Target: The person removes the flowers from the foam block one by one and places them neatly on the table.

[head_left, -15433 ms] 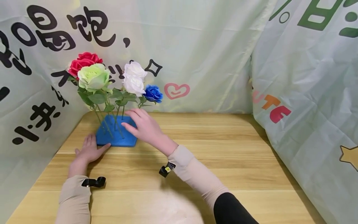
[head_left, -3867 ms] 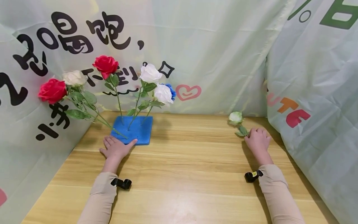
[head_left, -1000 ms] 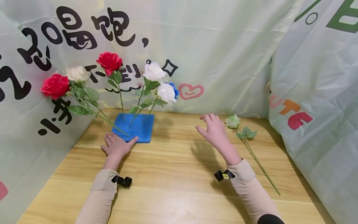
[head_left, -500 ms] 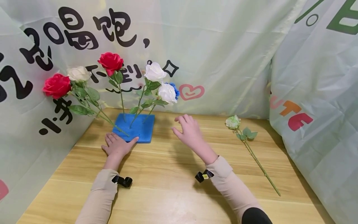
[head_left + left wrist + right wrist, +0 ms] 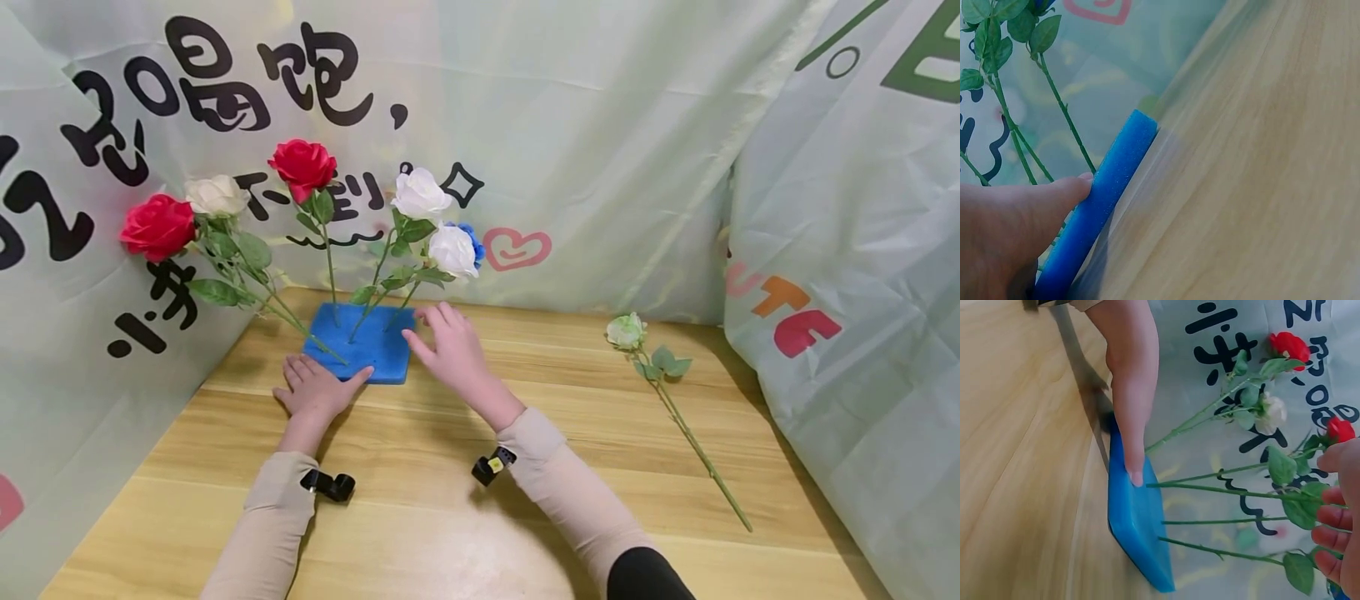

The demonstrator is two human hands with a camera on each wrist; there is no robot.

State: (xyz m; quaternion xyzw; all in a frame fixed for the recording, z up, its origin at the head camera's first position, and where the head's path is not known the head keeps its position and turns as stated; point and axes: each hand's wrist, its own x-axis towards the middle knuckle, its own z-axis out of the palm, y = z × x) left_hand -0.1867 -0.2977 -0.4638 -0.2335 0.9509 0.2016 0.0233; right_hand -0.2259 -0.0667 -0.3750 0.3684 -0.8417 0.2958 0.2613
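My left hand (image 5: 315,392) rests at the near left corner of a blue foam block (image 5: 386,358), fingers spread on the table; the left wrist view has its thumb (image 5: 1075,189) pressed on the block's edge. Artificial roses stand in the block: a red rose (image 5: 157,227) and a cream rose (image 5: 217,196) lean left, another red rose (image 5: 302,168) is at the back, two white roses lean right, the nearer white rose (image 5: 453,250) partly hiding a blue rose (image 5: 474,242). Beside the block's right edge hovers my right hand (image 5: 453,350), fingers loosely bent and holding nothing.
A pale green-white rose (image 5: 626,332) lies on the wooden table (image 5: 420,508) at the right, its stem (image 5: 697,446) pointing toward the near right. Printed cloth (image 5: 600,167) hangs behind the table and along both sides.
Since 3.9 s ago my right hand has let go of the pale green rose and moved left to the block. The roses, bunched closely 15.4 s ago, now spread apart. My left hand stays put.
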